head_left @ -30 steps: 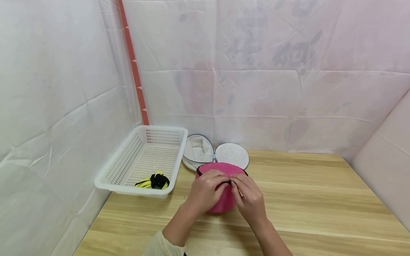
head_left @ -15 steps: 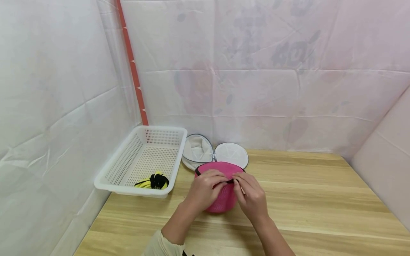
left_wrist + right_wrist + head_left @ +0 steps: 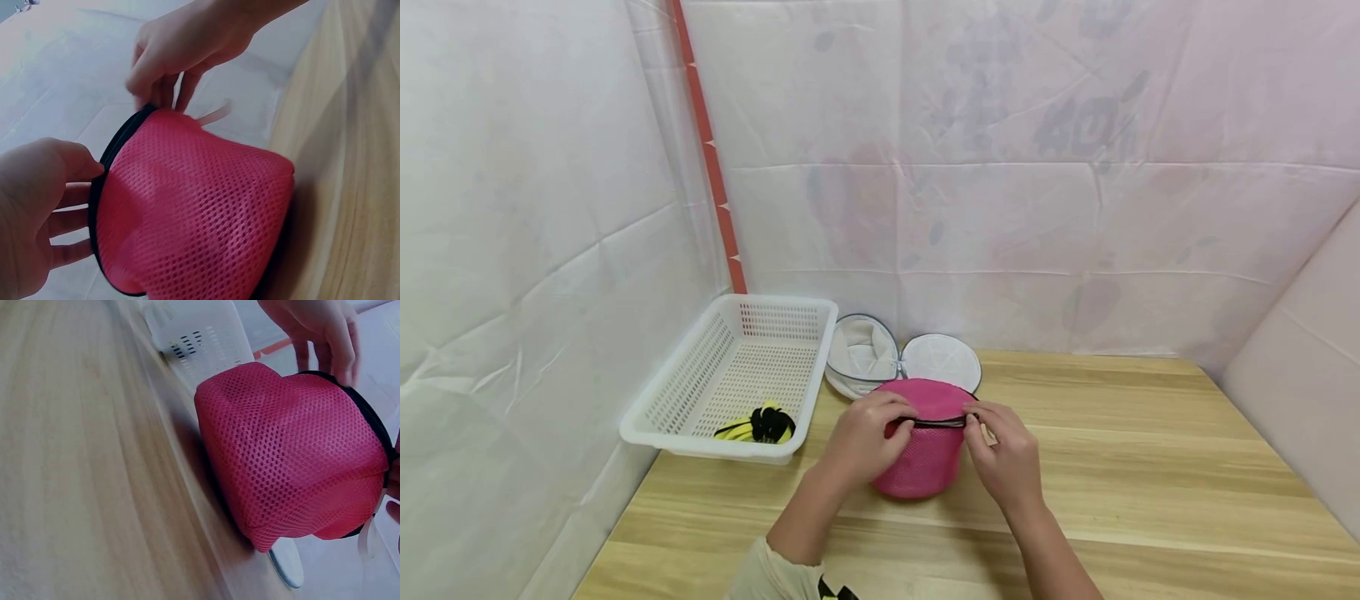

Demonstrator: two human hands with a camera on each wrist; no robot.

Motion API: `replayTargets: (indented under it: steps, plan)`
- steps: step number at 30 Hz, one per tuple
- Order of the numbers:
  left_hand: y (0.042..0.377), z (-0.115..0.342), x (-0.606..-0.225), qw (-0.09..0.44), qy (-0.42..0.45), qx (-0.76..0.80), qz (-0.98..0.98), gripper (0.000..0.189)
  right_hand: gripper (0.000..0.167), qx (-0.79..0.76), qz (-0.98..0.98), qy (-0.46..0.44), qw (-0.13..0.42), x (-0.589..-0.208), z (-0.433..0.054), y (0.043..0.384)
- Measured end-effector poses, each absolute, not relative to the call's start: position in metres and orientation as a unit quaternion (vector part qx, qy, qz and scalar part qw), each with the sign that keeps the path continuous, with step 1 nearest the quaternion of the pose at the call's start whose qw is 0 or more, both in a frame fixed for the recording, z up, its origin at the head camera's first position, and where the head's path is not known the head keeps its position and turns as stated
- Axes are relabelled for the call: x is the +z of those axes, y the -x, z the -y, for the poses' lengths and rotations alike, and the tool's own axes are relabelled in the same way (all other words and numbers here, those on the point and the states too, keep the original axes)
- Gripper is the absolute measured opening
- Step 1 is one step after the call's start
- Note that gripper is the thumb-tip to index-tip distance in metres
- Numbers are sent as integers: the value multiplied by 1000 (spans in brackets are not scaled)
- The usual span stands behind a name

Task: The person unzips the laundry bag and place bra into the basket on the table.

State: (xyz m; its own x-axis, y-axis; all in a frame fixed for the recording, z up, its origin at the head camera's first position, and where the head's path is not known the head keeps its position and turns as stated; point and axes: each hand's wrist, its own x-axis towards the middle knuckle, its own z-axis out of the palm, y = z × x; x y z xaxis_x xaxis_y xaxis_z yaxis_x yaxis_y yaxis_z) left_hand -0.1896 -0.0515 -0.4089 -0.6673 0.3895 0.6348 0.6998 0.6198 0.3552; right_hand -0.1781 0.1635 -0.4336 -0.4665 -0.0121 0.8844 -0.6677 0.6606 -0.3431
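Observation:
A pink mesh laundry bag (image 3: pixel 917 467), round with a black zip edge (image 3: pixel 942 423) along its top, stands on the wooden table. My left hand (image 3: pixel 863 437) pinches that edge at the left, thumb in front and fingers over the top. At the right end of the exposed edge, the thumb and fingertips of my right hand (image 3: pixel 1009 454) pinch it too. In the left wrist view the right hand (image 3: pixel 190 44) grips the bag's black rim, and a pale strip hangs beside it. The bag's mesh side (image 3: pixel 281 450) bulges in the right wrist view.
A white perforated basket (image 3: pixel 823 367) stands at the left, with a black-and-yellow bundle (image 3: pixel 767 425) inside. Behind the pink bag lie white round mesh pieces with dark rims (image 3: pixel 942 360). White sheeting (image 3: pixel 1000 208) encloses the wooden table (image 3: pixel 1150 467).
My right hand has slid right along the bag's edge and my left hand has shifted slightly left. A longer stretch of black zip edge now shows between them.

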Motion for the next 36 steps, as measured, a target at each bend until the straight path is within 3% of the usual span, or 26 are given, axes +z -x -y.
replayTargets:
  steps: [13,20,30,33,36]
  plan:
    - [189,54,-406,276,286,-304,866,8,27,347,823,-230,388,-433,-168,175]
    - [190,54,-409,253,261,-311,878,8,38,304,874,-231,302,-432,-167,170]
    - [191,56,-411,209,230,-316,896,12,70,230,934,-223,159,-431,-165,168]
    - [191,57,-411,196,227,-315,900,11,68,218,941,-213,145,-432,-164,169]
    - [191,57,-411,185,226,-318,902,10,53,221,942,-190,165,-435,-163,170]
